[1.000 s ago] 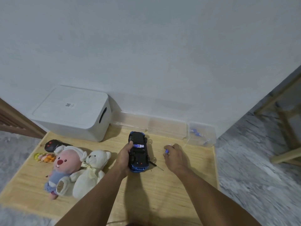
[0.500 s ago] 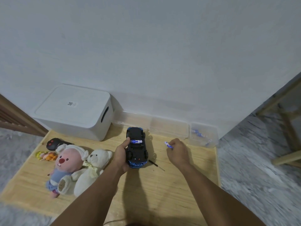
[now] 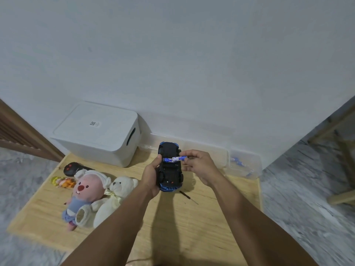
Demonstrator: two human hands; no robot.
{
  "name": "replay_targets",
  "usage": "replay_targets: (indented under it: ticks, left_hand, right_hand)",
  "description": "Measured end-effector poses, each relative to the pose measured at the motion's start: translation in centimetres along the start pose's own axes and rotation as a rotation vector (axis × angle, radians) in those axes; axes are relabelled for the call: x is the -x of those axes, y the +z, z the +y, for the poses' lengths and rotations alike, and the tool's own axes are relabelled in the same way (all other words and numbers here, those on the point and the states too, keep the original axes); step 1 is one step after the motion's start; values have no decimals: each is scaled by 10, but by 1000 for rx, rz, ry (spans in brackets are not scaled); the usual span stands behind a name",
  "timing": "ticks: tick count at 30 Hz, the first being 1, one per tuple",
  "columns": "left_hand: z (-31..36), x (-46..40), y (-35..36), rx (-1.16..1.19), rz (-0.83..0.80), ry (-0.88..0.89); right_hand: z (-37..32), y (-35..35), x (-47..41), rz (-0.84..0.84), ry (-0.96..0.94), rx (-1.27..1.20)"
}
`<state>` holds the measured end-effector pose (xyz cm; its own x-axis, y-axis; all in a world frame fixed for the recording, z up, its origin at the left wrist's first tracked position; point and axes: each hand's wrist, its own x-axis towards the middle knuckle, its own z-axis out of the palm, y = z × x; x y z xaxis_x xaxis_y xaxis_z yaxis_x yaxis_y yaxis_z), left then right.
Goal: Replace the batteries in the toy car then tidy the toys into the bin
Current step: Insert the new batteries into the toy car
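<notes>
The wooden counter [image 3: 172, 223] in front of you is the largest thing, and it stands against a plain white wall. At its far left corner sits the white bin [image 3: 96, 135] with its lid closed and a dark handle slot on the side that faces the car. Along the wall to the right of the bin there is a clear plastic tray [image 3: 245, 166], and in its right compartment you can see a few blue batteries. On the left part of the counter lie the pink plush [image 3: 84, 194] and, touching it on its right, the white teddy bear [image 3: 117, 196]. Behind them, nearer the bin, is a black remote control [image 3: 72, 167], and just in front of it a small yellow and orange figure [image 3: 62, 182]. Your left hand [image 3: 151, 177] grips the toy car [image 3: 170, 167] from its left side; the car is upside down, its black underside faces you, and it is held above the counter between the bin and the tray. Your right hand [image 3: 199, 166] pinches a blue battery [image 3: 175, 159] with curled fingers and holds it across the underside of the car, where the left thumb is also near. Just under the car, a thin dark screwdriver [image 3: 188, 197] lies on the counter.
</notes>
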<state>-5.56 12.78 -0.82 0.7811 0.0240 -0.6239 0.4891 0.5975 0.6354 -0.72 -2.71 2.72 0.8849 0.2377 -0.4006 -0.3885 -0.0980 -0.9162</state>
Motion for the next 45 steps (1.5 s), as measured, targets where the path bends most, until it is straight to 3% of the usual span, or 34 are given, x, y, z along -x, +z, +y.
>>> replay_targets:
  ticks: [6, 16, 18, 27, 36, 39, 45]
  left_hand:
    - [6, 2, 4, 31, -18, 26]
    - [10, 2, 8, 14, -56, -4]
    - [11, 1, 8, -2, -49, -5]
    - [14, 2, 14, -75, -64, -18]
    - [16, 2, 17, -49, -83, 9]
    - [17, 4, 18, -54, -121, 19]
    - [13, 4, 14, -88, -134, 121]
  right_hand:
    - [-8, 9, 1, 118, -47, 7]
    - [-28, 10, 7, 20, -12, -464]
    - [-28, 11, 6, 2, -30, -387]
    - [-18, 17, 2, 85, -351, 418]
    - [-8, 25, 6, 166, -432, 812]
    - [-6, 25, 5, 167, -423, 834]
    - [1, 20, 4, 230, -338, 607]
